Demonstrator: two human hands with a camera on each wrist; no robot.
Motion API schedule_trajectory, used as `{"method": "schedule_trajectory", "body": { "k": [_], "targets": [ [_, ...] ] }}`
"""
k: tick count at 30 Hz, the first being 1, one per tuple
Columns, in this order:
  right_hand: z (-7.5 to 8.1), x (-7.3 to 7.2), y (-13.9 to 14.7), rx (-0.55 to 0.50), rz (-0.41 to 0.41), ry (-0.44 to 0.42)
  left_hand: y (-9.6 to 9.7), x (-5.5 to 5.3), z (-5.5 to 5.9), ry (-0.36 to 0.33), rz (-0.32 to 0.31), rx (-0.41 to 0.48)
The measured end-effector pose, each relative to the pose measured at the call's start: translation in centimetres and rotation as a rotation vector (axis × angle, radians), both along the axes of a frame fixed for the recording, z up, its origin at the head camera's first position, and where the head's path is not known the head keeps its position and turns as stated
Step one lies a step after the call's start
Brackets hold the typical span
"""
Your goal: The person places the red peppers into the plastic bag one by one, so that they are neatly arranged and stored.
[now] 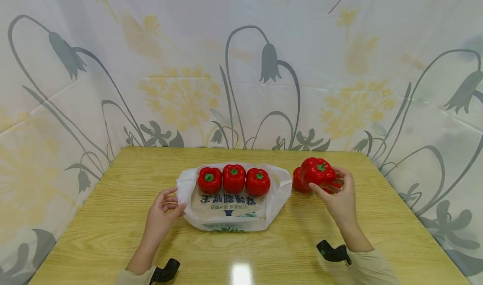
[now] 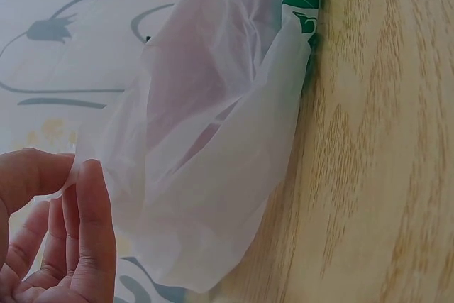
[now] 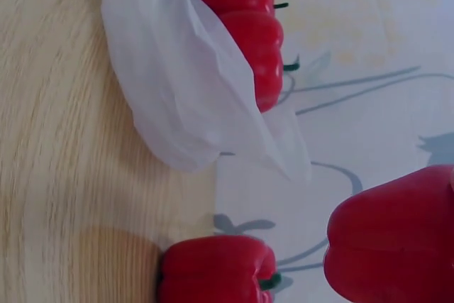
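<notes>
My left hand (image 1: 164, 211) pinches the left edge of a white plastic bag (image 1: 277, 201) between thumb and forefinger. In the left wrist view the thumb and fingertips (image 2: 91, 175) grip its thin film, the other fingers loosely bent. Three red bell peppers (image 1: 234, 179) with green stems sit side by side along the bag's far side, behind dark printed characters. To the right, my right hand (image 1: 341, 199) holds another bell pepper (image 1: 316, 171) raised above the table, thumb below and fingers behind. The right wrist view shows this pepper (image 3: 397, 239) apart from the bag.
A further bell pepper (image 1: 298, 181) lies on the wooden table (image 1: 302, 230), partly hidden behind the held one; more red shows between the right fingers. A flower-patterned cloth (image 1: 241, 88) hangs behind the table. Black camera mounts (image 1: 166, 270) sit on both wrists.
</notes>
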State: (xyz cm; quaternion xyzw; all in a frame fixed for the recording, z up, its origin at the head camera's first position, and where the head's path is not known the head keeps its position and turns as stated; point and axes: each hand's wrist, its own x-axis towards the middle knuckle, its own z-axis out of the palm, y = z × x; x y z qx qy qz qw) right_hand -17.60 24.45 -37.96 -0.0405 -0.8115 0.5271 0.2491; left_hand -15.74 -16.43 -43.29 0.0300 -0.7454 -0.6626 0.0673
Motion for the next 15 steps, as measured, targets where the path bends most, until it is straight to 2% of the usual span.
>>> {"method": "schedule_trajectory", "body": {
  "k": [15],
  "targets": [
    [-0.5,0.2,-1.9,-0.081,0.088,0.027,0.1,-0.1,0.0,-0.005,-0.002,-0.002]
  ]
}}
